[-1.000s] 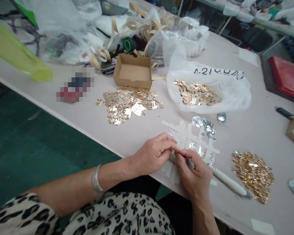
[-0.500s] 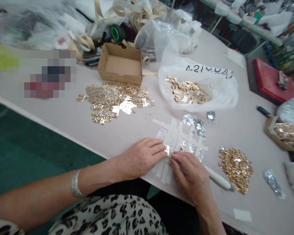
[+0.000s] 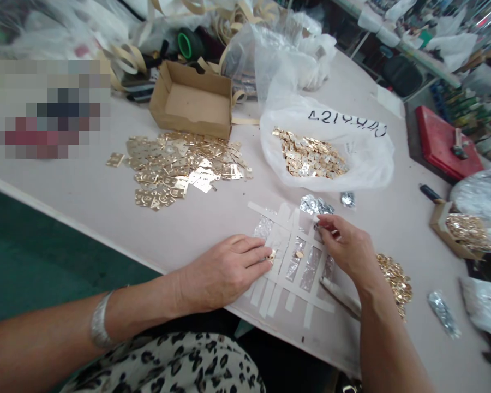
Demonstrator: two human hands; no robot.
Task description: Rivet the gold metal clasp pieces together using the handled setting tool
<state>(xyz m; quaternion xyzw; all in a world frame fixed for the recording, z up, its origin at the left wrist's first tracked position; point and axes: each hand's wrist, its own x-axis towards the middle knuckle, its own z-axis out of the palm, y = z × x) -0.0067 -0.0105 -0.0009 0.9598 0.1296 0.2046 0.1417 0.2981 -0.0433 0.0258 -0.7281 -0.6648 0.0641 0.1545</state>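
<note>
My left hand [image 3: 231,267] lies low over a grid of pale tape strips [image 3: 284,229] on the table. Its fingertips press on a small gold metal plate [image 3: 272,255], mostly covered by the fingers. At the grid's upper right, my right hand [image 3: 346,243] pinches a small silver washer between thumb and fingertips, partly hidden. Just beyond those fingers is a pile of silver washers [image 3: 316,204]. Another small gold piece [image 3: 298,255] rests on clear film between the strips. A white-handled tool [image 3: 339,297] lies partly under my right forearm.
A heap of gold plates [image 3: 180,169] lies left of centre before an open cardboard box [image 3: 192,103]. A white plastic bag [image 3: 368,158] holds more gold plates. Gold fittings [image 3: 395,278] are piled to the right, with a small clear packet [image 3: 444,314] beyond them.
My right hand has left the gold plate by my left fingertips and moved up and right to the silver washers. My left hand stays on the plate. The view has shifted slightly.
</note>
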